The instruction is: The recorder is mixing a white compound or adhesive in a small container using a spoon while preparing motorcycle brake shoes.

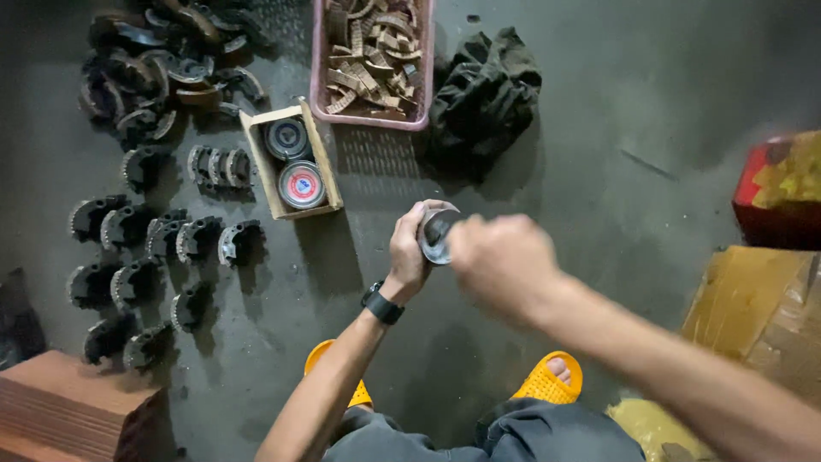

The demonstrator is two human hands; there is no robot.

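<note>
1. The person is looking down at a dark concrete floor (pixel 599 128), with both arms reaching out in front and feet in orange sandals (pixel 547 381) showing below.
2. The left hand (pixel 409 248), with a black wristwatch (pixel 381 304) on the wrist, is wrapping its fingers around a small round tin (pixel 434 235) and holding it up above the floor.
3. The right hand (pixel 503 261) is closing into a loose fist just beside the tin, touching its dark end; the hand is blurred, so exactly what it is gripping cannot be told.
4. The tin is sitting between the two hands, near the middle of the view, well apart from the things lying on the floor.
5. A small open cardboard box (pixel 291 158) is lying on the floor up and to the left of the hands, holding two more round tins, one with a dark top and one with a red and white lid.
6. A pink plastic basket (pixel 372 60) is standing at the top, filled with brown curved lining strips.
7. A crumpled black cloth (pixel 483 94) is lying just beside the basket on its right.
8. Many dark curved brake shoes (pixel 158 244) are lying in rows on the left, with a looser heap of them (pixel 162 60) above.
9. A stack of reddish boards (pixel 68 406) is showing at the bottom left, and cardboard (pixel 761 308) and a red box (pixel 782 188) are sitting at the right edge.
</note>
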